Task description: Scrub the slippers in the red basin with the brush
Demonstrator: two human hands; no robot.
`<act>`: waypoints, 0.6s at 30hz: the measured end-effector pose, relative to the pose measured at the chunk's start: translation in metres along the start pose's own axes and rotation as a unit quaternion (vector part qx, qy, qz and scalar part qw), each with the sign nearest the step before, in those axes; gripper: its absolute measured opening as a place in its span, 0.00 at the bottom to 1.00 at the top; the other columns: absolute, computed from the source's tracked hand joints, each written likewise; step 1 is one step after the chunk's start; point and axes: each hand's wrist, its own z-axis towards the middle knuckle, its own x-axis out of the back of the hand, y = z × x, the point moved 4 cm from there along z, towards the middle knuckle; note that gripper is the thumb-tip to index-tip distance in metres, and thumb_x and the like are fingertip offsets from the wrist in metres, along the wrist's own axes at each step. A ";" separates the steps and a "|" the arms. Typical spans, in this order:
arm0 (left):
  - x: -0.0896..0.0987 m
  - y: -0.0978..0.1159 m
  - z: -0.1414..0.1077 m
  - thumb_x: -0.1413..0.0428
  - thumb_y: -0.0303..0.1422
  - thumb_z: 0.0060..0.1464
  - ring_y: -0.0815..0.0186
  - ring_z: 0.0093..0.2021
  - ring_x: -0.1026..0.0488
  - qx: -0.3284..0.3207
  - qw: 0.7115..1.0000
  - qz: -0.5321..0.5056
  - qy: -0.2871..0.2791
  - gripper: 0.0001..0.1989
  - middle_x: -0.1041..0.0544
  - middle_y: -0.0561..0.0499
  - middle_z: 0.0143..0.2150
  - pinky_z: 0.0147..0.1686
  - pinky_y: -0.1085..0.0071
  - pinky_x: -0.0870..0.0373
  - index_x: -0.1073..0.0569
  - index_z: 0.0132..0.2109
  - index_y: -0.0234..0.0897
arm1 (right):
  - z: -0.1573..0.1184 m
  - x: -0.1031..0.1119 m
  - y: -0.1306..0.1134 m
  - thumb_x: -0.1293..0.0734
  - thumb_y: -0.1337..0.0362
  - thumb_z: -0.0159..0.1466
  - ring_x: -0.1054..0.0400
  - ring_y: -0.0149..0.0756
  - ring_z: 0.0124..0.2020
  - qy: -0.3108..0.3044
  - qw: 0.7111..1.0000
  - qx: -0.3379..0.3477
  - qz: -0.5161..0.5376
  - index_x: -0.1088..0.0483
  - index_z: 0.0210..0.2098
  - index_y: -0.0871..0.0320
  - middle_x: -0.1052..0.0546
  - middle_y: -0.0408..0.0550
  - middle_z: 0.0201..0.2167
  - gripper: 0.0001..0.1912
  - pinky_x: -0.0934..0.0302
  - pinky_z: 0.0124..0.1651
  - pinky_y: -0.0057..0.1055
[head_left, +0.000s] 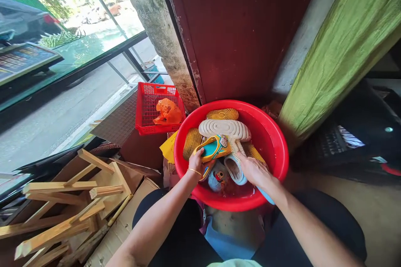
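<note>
Two bare hands reach into a red plastic basin (pixel 283 162) of shallow water (pixel 233 188) crowded with footwear. The left hand (pixel 197 162), wearing a thin gold bangle (pixel 194 171), is curled partly closed around a teal-and-yellow sandal (pixel 212 148), holding it by its lower edge. The right hand (pixel 255 171) lies flatter, its fingers slightly spread, over a pale blue slipper (pixel 233 170) and beside the strap of a beige ridged-sole slide (pixel 224 129); whether it grips either cannot be told. All three look like light, flexible moulded foam, likely slippery when wet, so a thick strap or heel seems the surest hold. Yellow woven soles (pixel 222 114) lie behind them. Beside the basin sit a red plastic crate (pixel 156 89) holding an orange plastic bag (pixel 167 112), and loose wooden slats (pixel 56 185).
</note>
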 end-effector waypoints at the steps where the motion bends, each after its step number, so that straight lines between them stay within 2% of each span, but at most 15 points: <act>1: -0.003 -0.001 -0.002 0.42 0.29 0.60 0.64 0.29 0.21 0.011 1.000 -0.012 0.005 0.12 0.21 0.49 0.36 0.31 0.65 0.18 0.28 0.50 0.36 | -0.006 -0.002 -0.001 0.44 0.67 0.70 0.20 0.45 0.42 -0.002 1.000 0.003 0.013 0.34 0.68 0.58 0.16 0.58 0.41 0.28 0.30 0.44 0.35; 3: -0.009 -0.007 -0.008 0.43 0.30 0.61 0.64 0.30 0.20 0.040 0.998 -0.050 0.013 0.10 0.20 0.48 0.35 0.30 0.67 0.18 0.28 0.49 0.35 | -0.013 -0.004 -0.001 0.45 0.65 0.71 0.20 0.44 0.44 0.019 0.998 0.008 0.058 0.35 0.68 0.59 0.16 0.57 0.43 0.27 0.30 0.47 0.34; 6: -0.022 -0.018 -0.018 0.44 0.30 0.61 0.63 0.32 0.19 0.060 0.992 -0.109 0.010 0.09 0.20 0.46 0.36 0.31 0.68 0.18 0.27 0.48 0.34 | -0.010 -0.002 0.001 0.44 0.64 0.72 0.22 0.42 0.49 0.084 0.990 0.006 0.111 0.36 0.68 0.59 0.19 0.57 0.51 0.27 0.31 0.51 0.32; 8: -0.031 -0.025 -0.024 0.44 0.29 0.60 0.64 0.33 0.19 0.064 0.990 -0.126 -0.003 0.09 0.19 0.47 0.36 0.32 0.69 0.17 0.27 0.47 0.35 | 0.000 0.003 0.004 0.44 0.63 0.72 0.22 0.42 0.50 0.110 0.989 -0.016 0.097 0.37 0.69 0.58 0.19 0.57 0.53 0.27 0.30 0.51 0.33; 11: -0.038 -0.032 -0.028 0.43 0.26 0.57 0.66 0.31 0.20 0.073 0.989 -0.132 -0.005 0.09 0.19 0.49 0.35 0.34 0.67 0.17 0.27 0.46 0.36 | 0.014 0.009 0.004 0.44 0.63 0.73 0.22 0.43 0.47 0.105 0.991 -0.063 0.048 0.38 0.70 0.57 0.19 0.58 0.50 0.27 0.30 0.49 0.33; 14: -0.039 -0.030 -0.025 0.43 0.27 0.58 0.64 0.31 0.19 0.075 0.986 -0.148 0.010 0.08 0.19 0.48 0.34 0.34 0.66 0.17 0.27 0.46 0.36 | 0.012 0.004 -0.014 0.46 0.64 0.74 0.21 0.42 0.43 0.084 0.995 -0.058 0.015 0.41 0.72 0.57 0.20 0.58 0.49 0.28 0.29 0.43 0.31; 18: -0.035 -0.022 -0.016 0.43 0.30 0.57 0.61 0.30 0.19 0.078 0.985 -0.151 0.004 0.09 0.19 0.46 0.32 0.31 0.67 0.18 0.25 0.45 0.34 | -0.007 -0.015 -0.053 0.46 0.68 0.72 0.22 0.40 0.35 0.055 0.998 0.030 -0.023 0.44 0.73 0.52 0.22 0.58 0.48 0.30 0.30 0.33 0.30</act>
